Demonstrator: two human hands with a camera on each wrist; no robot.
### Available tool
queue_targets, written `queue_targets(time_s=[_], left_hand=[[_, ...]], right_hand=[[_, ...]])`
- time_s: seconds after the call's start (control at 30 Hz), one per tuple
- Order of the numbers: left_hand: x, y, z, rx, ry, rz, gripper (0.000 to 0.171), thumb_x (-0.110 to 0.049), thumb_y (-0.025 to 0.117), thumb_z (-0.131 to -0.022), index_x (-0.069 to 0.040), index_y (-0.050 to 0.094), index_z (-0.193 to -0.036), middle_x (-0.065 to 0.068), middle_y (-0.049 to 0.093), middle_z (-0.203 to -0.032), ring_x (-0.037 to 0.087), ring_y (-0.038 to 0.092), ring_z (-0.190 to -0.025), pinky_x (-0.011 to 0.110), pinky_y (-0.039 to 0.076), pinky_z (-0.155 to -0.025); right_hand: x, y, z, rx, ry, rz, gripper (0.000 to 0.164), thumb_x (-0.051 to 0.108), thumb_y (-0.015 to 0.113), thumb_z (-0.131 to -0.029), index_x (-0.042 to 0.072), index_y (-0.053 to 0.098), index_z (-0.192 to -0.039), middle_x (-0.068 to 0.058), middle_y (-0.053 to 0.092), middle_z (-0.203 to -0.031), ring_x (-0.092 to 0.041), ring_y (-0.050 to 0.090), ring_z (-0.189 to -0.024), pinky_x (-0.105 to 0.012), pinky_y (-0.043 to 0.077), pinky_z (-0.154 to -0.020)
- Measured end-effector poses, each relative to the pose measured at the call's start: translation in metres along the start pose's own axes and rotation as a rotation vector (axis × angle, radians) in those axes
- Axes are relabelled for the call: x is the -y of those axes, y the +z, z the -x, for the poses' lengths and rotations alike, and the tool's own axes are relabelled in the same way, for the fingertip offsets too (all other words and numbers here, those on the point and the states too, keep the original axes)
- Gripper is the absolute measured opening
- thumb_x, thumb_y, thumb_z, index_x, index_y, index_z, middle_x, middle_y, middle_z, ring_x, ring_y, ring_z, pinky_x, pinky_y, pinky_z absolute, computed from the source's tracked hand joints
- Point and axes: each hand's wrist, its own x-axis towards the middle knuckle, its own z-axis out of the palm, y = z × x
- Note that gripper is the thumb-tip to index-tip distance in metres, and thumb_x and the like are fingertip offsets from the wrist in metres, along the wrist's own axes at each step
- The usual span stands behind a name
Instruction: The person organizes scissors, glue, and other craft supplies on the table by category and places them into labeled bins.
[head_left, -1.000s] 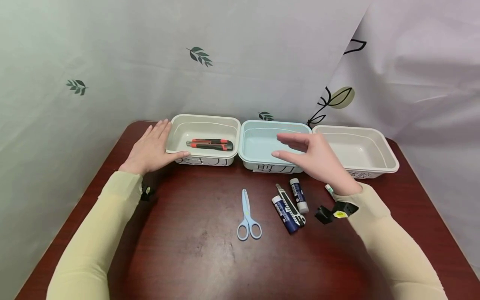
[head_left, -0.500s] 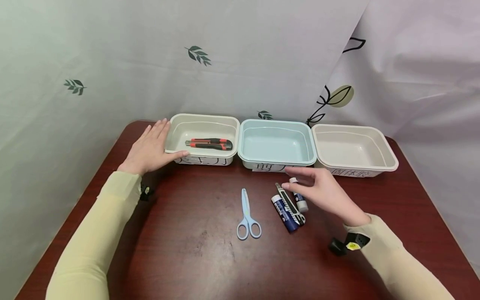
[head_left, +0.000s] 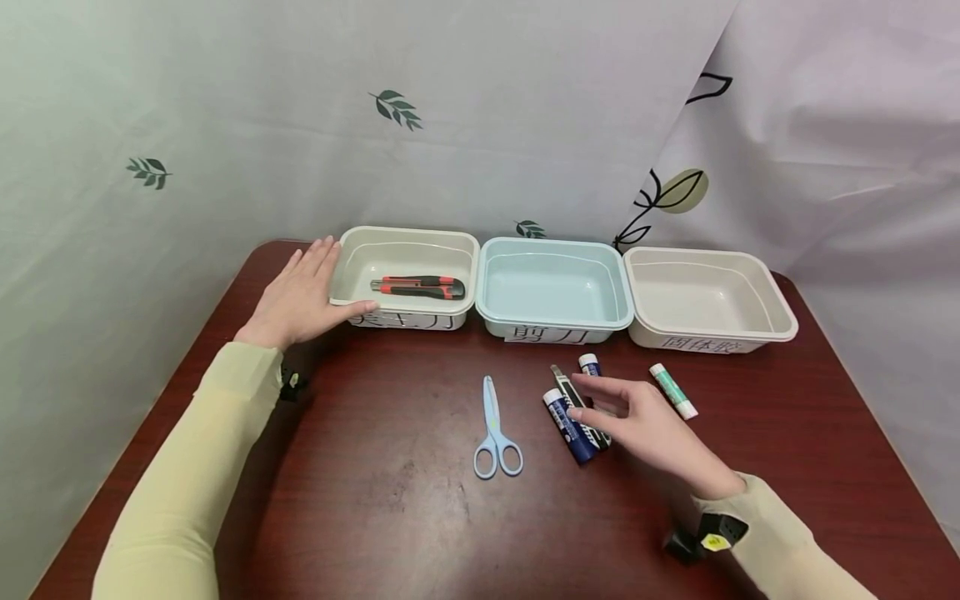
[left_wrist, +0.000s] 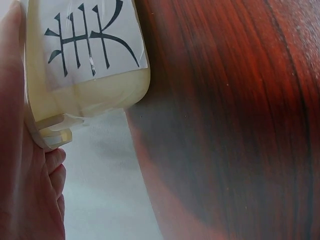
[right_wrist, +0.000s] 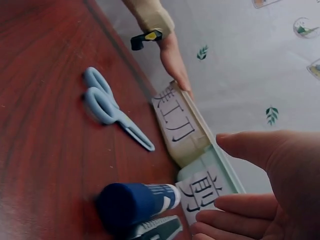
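Note:
My left hand (head_left: 300, 300) rests on the left corner of a cream bin (head_left: 348, 250), fingers straight along its side and thumb over the front rim. Inside that bin lies a red-and-black utility knife (head_left: 431, 292). My right hand (head_left: 648, 425) hovers, fingers apart and holding nothing, over a white-and-black utility knife (head_left: 601, 438) and two blue glue sticks. The nearer glue stick (head_left: 567, 425) lies against the knife; the farther glue stick (head_left: 590, 364) is partly hidden by the hand. Light blue scissors (right_wrist: 117, 112) lie to the left of these.
A light blue bin (head_left: 555, 283) and a beige bin (head_left: 708, 292) continue the row at the back. Labels with handwritten characters mark the bin fronts. A green-and-white glue stick (head_left: 672, 390) lies at the right. A patterned curtain (head_left: 480, 125) hangs behind the dark red table (head_left: 360, 500).
My right hand has come from above the light blue bin toward me, down over the knife and glue sticks, uncovering the green glue stick. My left hand has stayed on the cream bin.

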Motion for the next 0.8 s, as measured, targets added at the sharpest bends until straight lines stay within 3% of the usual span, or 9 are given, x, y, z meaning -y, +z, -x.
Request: queue_targets(time_s=[0.2, 0.37, 0.47, 0.6, 0.8], left_hand=[[0.000, 0.000, 0.000, 0.007, -0.004, 0.006, 0.117, -0.079, 0.052, -0.088, 0.005, 0.014, -0.160, 0.025, 0.013, -0.166, 0.039, 0.010, -0.153, 0.045, -0.001, -0.124], [0.000, -0.001, 0.000, 0.013, -0.004, 0.003, 0.117, -0.078, 0.051, -0.089, 0.006, 0.013, -0.160, 0.025, 0.012, -0.166, 0.039, 0.009, -0.153, 0.045, -0.002, -0.124], [-0.001, -0.001, 0.000, 0.017, -0.006, 0.001, 0.117, -0.079, 0.051, -0.089, 0.005, 0.012, -0.160, 0.025, 0.012, -0.166, 0.039, 0.009, -0.153, 0.045, -0.002, -0.124], [-0.002, -0.002, 0.001, 0.018, -0.006, 0.008, 0.117, -0.078, 0.052, -0.089, 0.005, 0.012, -0.160, 0.025, 0.012, -0.166, 0.039, 0.009, -0.153, 0.045, -0.002, -0.124], [-0.002, -0.002, 0.001, 0.011, -0.004, 0.016, 0.116, -0.078, 0.053, -0.089, 0.006, 0.013, -0.160, 0.026, 0.013, -0.165, 0.039, 0.011, -0.153, 0.048, 0.002, -0.124]], right_hand=[[-0.004, -0.002, 0.003, -0.015, 0.001, 0.061, 0.058, 0.033, 0.078, -0.092, 0.000, 0.063, -0.137, -0.014, 0.063, -0.136, -0.027, 0.065, -0.117, -0.038, 0.054, -0.096], [-0.007, -0.008, 0.002, -0.089, -0.042, 0.247, 0.056, 0.034, 0.080, -0.091, 0.001, 0.066, -0.134, -0.013, 0.067, -0.130, -0.024, 0.064, -0.118, -0.045, 0.054, -0.097], [-0.011, -0.008, 0.001, -0.118, -0.085, 0.322, 0.050, 0.025, 0.082, -0.089, 0.001, 0.069, -0.130, -0.013, 0.069, -0.126, -0.025, 0.065, -0.115, -0.047, 0.055, -0.094], [-0.016, -0.003, 0.000, -0.122, -0.132, 0.349, 0.045, 0.010, 0.084, -0.085, 0.000, 0.071, -0.127, -0.012, 0.071, -0.121, -0.026, 0.069, -0.109, -0.046, 0.058, -0.089], [-0.021, 0.007, 0.000, -0.099, -0.126, 0.330, 0.048, 0.002, 0.085, -0.081, -0.002, 0.071, -0.126, -0.015, 0.072, -0.117, -0.023, 0.074, -0.094, -0.039, 0.061, -0.080]])
